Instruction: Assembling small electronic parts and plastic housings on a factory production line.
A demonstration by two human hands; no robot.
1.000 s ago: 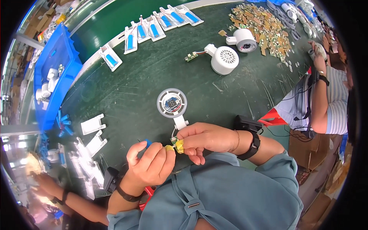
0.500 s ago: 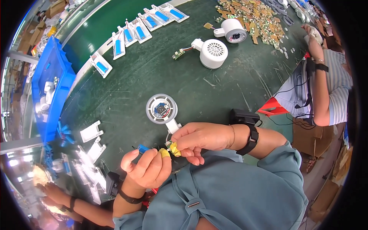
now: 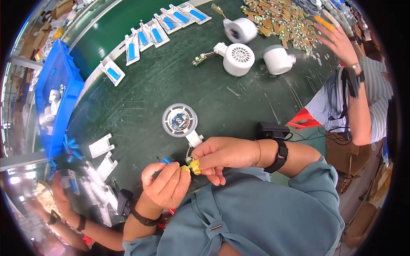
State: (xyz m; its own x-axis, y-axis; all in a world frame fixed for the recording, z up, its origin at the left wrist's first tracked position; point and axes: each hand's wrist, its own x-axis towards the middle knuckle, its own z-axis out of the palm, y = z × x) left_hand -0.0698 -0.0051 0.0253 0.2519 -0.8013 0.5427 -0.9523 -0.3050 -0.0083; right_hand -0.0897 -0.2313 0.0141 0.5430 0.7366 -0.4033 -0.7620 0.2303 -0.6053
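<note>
My left hand [image 3: 165, 184] and my right hand [image 3: 224, 157] meet in a pinch near my body, with yellow coverings on some fingertips. Between the right fingertips is a small green circuit board [image 3: 188, 160], partly hidden. White wires run from it to the handle stub of a round white fan head [image 3: 191, 137] with a grey ring, lying on the table just beyond. Behind the left fingers pokes out a blue cylindrical battery [image 3: 165, 160]; its lower part is hidden, and the left hand is closed around it. The exact contact at the fingertips is too small to make out.
More fan heads [image 3: 238, 60] lie beyond, near a heap of circuit boards [image 3: 277, 19]. Battery-fitted white shells [image 3: 131, 50] line the far edge. A blue bin [image 3: 57, 91] and empty white shells [image 3: 101, 146] are at left. Co-workers' hands [image 3: 341, 45] show on both sides.
A further fan head now lies by the right-hand co-worker's opened hand, and the farthest one is blurred and turned. My left fingers have shifted slightly; the ringed fan head has tilted a little.
</note>
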